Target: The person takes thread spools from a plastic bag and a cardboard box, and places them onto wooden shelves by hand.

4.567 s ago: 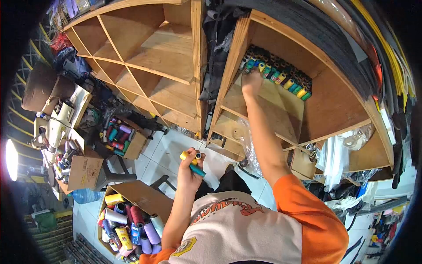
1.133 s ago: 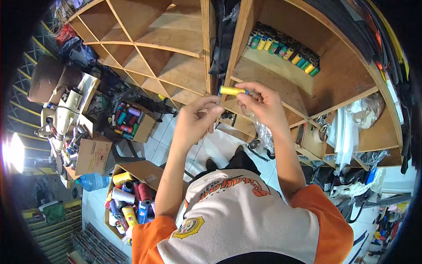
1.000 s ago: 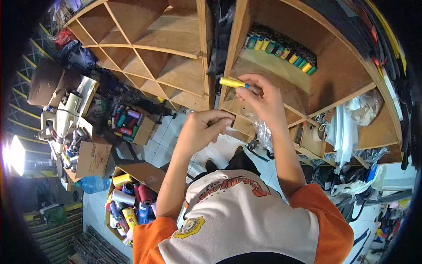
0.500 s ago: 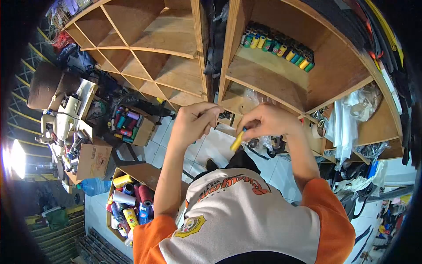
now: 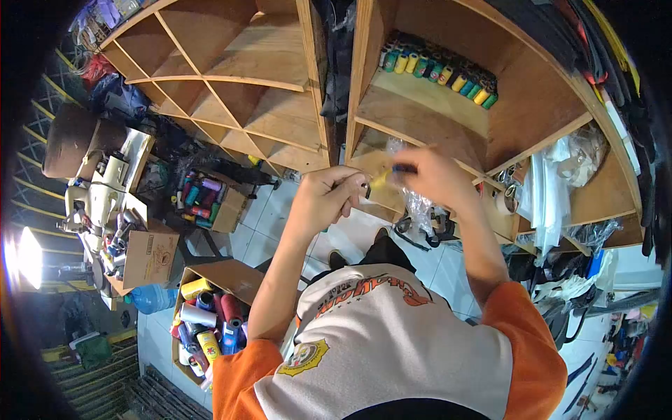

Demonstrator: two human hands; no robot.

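Observation:
Both of my hands are raised in front of the shelves. My right hand (image 5: pixel 434 178) is closed round a small yellow thread spool (image 5: pixel 381 179), which is blurred by motion and points left. Close beside it, my left hand (image 5: pixel 327 197) has its fingers pinched together, with a small dark thing showing at the fingertips that I cannot make out. Rows of small thread spools (image 5: pixel 441 73), green, yellow and teal in front, stand at the back of the upper right shelf compartment (image 5: pixel 427 105).
A cardboard box (image 5: pixel 227 276) of large thread cones stands at lower left, with another box of spools (image 5: pixel 227 210) behind it. A sewing machine (image 5: pixel 108 185) is at far left. Clear plastic bags (image 5: pixel 549 189) hang from the right shelf. Wooden cubbyholes (image 5: pixel 245 80) stand at upper left.
Earlier my right hand was at the shelf spools and my left held several spools. Since then the yellow spool in my right hand has tipped downward, then swung back up toward my left hand.

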